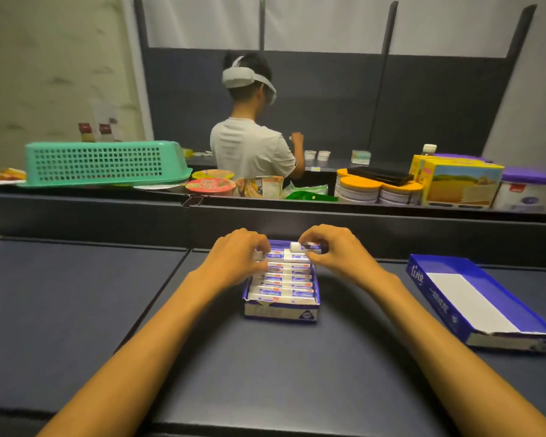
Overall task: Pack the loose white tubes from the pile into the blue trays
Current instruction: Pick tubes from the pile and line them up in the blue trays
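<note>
A: How far along is the packing?

B: The near blue tray (281,310) sits in front of the person on the dark table (76,310) and looks almost full: white tubes (281,287) lie side by side in a row from its near wall to its far end. The right hand (331,247) pinches one last tube (306,246) at the tray's far end, thumb and fingers curled on it, the tube lying just above the row. The left hand (237,257) has its fingers curled down on the tubes at the far left corner; whether it grips one or only steadies them is hard to tell.

A: And what is left?

B: A second tray (473,298) lies well apart to the right, empty, white floor showing. No loose pile shows, so how many tubes remain cannot be judged.

A: Anything in the way?

B: Nothing between the trays. Beyond the dark partition stand a green basket (104,164), noodle cups (210,186), round tins (360,189) and a yellow box (460,184). Another person (252,146) works further back, facing away.
</note>
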A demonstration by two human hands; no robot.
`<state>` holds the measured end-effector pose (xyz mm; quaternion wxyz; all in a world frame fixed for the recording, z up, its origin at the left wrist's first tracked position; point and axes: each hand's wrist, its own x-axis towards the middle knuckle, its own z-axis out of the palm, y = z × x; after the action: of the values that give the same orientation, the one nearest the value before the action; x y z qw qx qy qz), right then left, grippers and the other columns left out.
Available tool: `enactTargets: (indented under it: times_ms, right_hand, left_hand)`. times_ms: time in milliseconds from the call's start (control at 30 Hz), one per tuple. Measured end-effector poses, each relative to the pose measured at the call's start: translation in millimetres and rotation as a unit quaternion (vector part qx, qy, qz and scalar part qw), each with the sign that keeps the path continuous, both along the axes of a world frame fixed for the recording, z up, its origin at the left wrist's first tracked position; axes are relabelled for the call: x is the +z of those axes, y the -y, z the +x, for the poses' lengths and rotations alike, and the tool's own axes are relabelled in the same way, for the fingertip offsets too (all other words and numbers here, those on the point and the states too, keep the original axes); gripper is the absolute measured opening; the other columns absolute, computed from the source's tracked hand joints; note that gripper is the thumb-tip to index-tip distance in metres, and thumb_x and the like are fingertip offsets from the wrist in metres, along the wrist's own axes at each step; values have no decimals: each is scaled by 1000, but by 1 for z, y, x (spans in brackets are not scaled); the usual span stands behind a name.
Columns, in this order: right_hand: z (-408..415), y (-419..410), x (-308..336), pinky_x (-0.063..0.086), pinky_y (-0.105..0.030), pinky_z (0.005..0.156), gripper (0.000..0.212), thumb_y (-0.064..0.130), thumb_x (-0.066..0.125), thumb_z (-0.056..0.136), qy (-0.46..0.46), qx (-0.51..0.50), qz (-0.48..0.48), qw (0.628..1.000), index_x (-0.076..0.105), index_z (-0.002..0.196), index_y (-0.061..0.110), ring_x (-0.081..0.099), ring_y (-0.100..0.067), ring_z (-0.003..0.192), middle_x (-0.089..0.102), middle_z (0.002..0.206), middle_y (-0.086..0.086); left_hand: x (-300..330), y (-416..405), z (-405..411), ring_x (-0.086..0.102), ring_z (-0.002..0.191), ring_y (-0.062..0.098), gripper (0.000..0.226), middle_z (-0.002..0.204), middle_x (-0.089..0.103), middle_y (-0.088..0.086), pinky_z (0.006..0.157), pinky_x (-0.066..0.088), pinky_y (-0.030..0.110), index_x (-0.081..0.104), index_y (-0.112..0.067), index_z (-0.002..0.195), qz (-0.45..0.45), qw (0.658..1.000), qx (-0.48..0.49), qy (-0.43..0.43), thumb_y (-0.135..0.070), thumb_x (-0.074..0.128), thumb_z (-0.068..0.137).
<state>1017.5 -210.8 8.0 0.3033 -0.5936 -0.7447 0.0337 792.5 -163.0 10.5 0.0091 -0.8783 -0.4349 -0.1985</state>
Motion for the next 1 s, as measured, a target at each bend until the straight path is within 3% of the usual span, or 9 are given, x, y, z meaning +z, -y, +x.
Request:
enactTargets:
  times_ms: [100,400,667,833,1000]
  right_hand:
    - [1,-7,-2,45,-21,70,22,24,71,86,-11,9,-4,1000,64,106,26,55,-5,87,63,107,9]
    - [10,-9,-10,56,-29,76,25,31,72,84,-22,-4,-20,1000,63,107,29,60,-9,95,64,109,11]
    - [7,-1,-9,56,-32,81,25,30,71,86,-22,-18,-31,999,62,109,28,58,-11,103,63,114,8]
    - [-2,-2,-7,52,-29,81,25,31,70,86,18,-46,-52,997,62,110,33,55,-11,102,60,116,5]
    - [-14,-4,-5,45,-24,79,28,29,69,87,52,-64,-66,994,62,115,27,53,-9,101,58,119,3]
  left_hand:
    - [-2,-4,6,53,105,14,27,114,61,-6,78,43,31,66,-30,113,-2,1000,0,-28,-37,66,87]
    - [-7,-16,11,54,107,17,21,114,65,-5,77,50,33,72,-29,107,35,996,-17,-75,-35,64,89]
    - [-9,-19,9,54,108,15,28,118,64,-4,72,43,26,71,-24,112,33,995,-36,-89,-40,60,92]
    - [-7,-18,8,52,112,17,32,124,60,-1,73,40,26,66,-24,122,32,994,-47,-99,-38,57,94]
    - [-7,-20,7,50,115,16,34,127,57,-2,78,44,28,65,-24,123,12,994,-51,-93,-38,59,93]
